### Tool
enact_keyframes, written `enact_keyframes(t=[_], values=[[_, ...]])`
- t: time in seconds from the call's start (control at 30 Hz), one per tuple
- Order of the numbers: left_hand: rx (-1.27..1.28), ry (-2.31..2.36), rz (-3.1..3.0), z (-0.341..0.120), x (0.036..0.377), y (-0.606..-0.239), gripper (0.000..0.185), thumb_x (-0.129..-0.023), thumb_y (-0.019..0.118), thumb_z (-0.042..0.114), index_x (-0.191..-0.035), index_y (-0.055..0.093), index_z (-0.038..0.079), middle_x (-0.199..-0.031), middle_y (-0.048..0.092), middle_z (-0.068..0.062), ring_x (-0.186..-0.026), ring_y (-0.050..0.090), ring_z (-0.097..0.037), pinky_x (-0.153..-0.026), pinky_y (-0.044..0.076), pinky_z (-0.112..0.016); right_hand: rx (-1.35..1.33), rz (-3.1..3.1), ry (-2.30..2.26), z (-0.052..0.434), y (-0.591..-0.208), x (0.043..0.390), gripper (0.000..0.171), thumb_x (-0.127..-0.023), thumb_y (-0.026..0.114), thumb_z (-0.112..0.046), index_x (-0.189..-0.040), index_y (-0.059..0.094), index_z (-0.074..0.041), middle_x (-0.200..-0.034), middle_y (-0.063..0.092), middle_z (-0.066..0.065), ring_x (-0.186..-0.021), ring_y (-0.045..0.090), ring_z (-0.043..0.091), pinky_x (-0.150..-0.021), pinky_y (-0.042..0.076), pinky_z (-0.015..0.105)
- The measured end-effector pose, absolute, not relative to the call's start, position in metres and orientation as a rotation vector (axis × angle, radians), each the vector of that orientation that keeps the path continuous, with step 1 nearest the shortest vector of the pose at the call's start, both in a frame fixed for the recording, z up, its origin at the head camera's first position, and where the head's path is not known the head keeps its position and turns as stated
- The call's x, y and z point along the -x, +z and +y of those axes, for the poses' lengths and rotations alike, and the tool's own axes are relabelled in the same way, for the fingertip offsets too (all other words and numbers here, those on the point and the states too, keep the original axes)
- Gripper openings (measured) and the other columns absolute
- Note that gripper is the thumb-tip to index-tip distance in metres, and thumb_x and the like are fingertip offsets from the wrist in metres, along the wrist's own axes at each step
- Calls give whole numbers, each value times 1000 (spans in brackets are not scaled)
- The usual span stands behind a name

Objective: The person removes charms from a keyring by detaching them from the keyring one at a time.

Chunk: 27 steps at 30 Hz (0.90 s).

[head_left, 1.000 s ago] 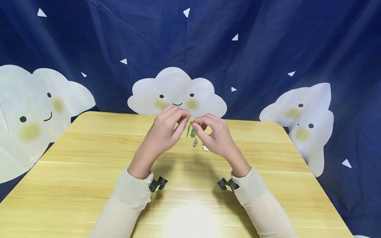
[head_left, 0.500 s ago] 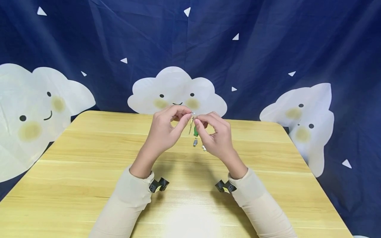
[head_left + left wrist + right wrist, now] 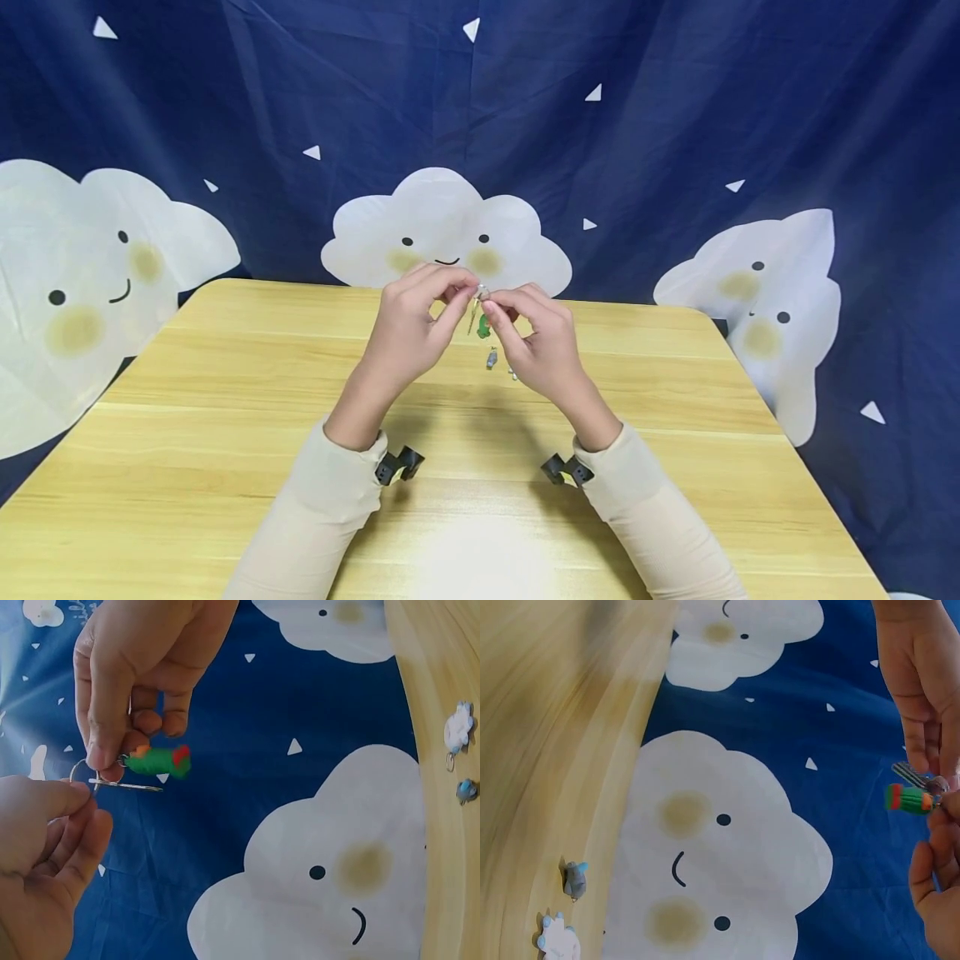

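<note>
Above the table both hands meet around a small metal key ring [image 3: 482, 292]. A silver key [image 3: 127, 785] and a green charm with orange tips [image 3: 157, 761] hang from it. My left hand [image 3: 457, 296] pinches the ring [image 3: 79, 771] at the key's end between thumb and forefinger. From the other side, beside the green charm [image 3: 907, 799], my right hand [image 3: 491, 312] pinches the ring too, its other fingers curled. The key [image 3: 473, 318] and the charm [image 3: 484, 327] dangle between the two hands.
On the light wooden table [image 3: 225, 400], below the hands, lie a small grey-blue charm [image 3: 491, 359] and a white charm [image 3: 457, 727], the latter mostly hidden behind my right hand in the head view. A dark blue cloud-print curtain [image 3: 675, 125] hangs behind the table.
Both hands have risen slightly and drawn closer together around the ring. The green charm and key have swung a little. The charms on the table have not moved.
</note>
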<state>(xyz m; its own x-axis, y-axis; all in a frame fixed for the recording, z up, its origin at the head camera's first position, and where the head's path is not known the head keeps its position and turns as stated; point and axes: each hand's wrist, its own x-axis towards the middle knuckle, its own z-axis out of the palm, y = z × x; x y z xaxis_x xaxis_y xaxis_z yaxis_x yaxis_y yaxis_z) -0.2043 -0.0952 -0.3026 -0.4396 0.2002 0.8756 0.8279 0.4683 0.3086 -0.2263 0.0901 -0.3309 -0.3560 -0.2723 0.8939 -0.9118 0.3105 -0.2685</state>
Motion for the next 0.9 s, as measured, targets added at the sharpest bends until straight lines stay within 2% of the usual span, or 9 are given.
enact_keyframes(t=[0.27, 0.5, 0.7, 0.9], values=[[882, -841, -1945, -100, 205, -303, 7, -94, 70, -3, -99, 75, -1, -98, 74, -12, -87, 64, -27, -74, 54, -33, -1099, -1862, 958, 90, -332, 230, 8, -96, 66, 0, -98, 73, 3, -81, 68, 7, -73, 61, 19, -67, 53, 31], [911, -806, -1994, -102, 204, -303, 8, -96, 68, -2, -100, 75, -1, -100, 74, -11, -91, 64, -28, -79, 55, -35, -1074, -1848, 936, 88, -333, 229, 9, -96, 65, 0, -93, 73, 1, -76, 66, 6, -69, 59, 18, -63, 51, 34], [908, -794, -2048, -104, 204, -302, 8, -97, 68, 0, -101, 75, 1, -99, 74, -10, -91, 63, -27, -79, 53, -35, -1066, -1848, 930, 87, -334, 228, 11, -95, 63, 0, -92, 74, 1, -74, 66, 5, -67, 58, 18, -61, 49, 32], [867, -888, -2029, -101, 206, -303, 7, -96, 70, 1, -102, 74, 0, -96, 73, -9, -83, 63, -21, -71, 53, -31, -1041, -1797, 965, 85, -334, 226, 13, -95, 62, -2, -91, 74, 1, -73, 65, 6, -67, 59, 20, -60, 51, 34]])
